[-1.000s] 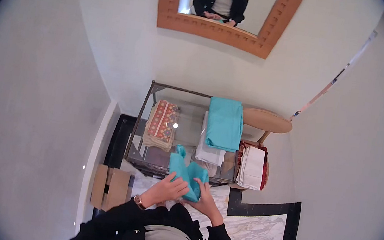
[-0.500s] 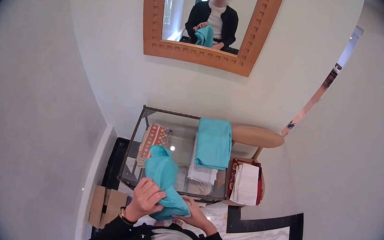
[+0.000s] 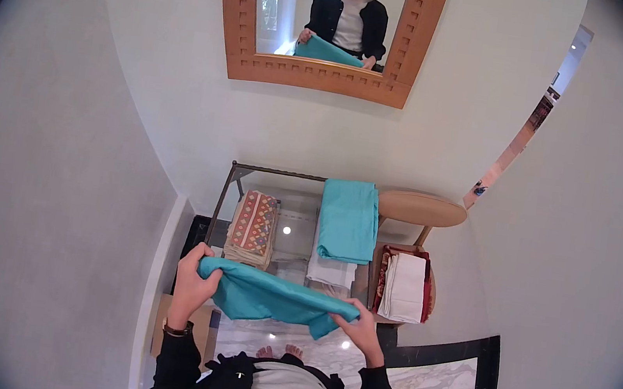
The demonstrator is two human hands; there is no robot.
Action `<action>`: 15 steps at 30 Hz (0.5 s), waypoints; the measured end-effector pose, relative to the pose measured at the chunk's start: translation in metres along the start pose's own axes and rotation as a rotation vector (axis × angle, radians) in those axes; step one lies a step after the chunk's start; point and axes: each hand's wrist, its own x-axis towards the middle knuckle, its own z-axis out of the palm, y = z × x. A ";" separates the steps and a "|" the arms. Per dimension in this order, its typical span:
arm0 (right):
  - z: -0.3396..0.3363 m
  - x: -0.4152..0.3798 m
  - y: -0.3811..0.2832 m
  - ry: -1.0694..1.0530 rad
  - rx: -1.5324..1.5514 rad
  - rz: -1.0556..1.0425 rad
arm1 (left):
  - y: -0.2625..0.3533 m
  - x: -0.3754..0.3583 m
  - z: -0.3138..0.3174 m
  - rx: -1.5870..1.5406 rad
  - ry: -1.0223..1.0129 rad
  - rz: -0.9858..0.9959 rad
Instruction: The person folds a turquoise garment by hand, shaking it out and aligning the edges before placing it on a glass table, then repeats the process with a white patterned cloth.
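A teal cloth (image 3: 266, 296) is stretched sideways between my two hands, above the near edge of a glass-topped table. My left hand (image 3: 195, 280) pinches its left end, thumb in front. At the other end, my right hand (image 3: 361, 328) grips the right corner, and the cloth's lower edge hangs loose. Beyond it on the glass lies a folded teal cloth (image 3: 348, 221), resting partly over folded white cloth (image 3: 331, 271). To the left sits a stack of patterned orange and cream fabric (image 3: 253, 222).
The glass table (image 3: 296, 220) has a dark metal frame. Right of it stands a chair (image 3: 420, 209) holding folded white cloth (image 3: 403, 287) over red fabric. A wood-framed mirror (image 3: 319, 79) hangs ahead. A cardboard box (image 3: 183, 335) lies on the floor at left, near a wall.
My hands have moved apart, left hand leftward and up, right hand to the right. The bunched, hanging teal cloth is now spread wide between them. The view has shifted slightly.
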 end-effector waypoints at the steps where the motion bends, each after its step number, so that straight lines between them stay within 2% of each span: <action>1: -0.002 0.002 -0.003 0.027 0.130 -0.013 | -0.006 0.003 -0.002 0.011 -0.018 -0.013; 3: -0.005 0.002 -0.008 0.081 0.386 -0.030 | -0.020 0.004 0.002 0.029 -0.059 -0.049; 10: 0.005 0.030 -0.038 0.266 0.371 -0.094 | -0.065 0.035 0.045 0.107 -0.011 0.045; 11: 0.008 0.037 -0.034 0.275 0.380 -0.091 | -0.072 0.033 0.054 0.210 0.001 0.083; 13: 0.016 0.056 0.004 0.273 0.379 0.018 | -0.092 0.028 0.077 0.413 0.026 0.161; 15: 0.023 0.068 0.039 0.240 0.367 0.171 | -0.112 0.012 0.098 0.291 -0.183 0.136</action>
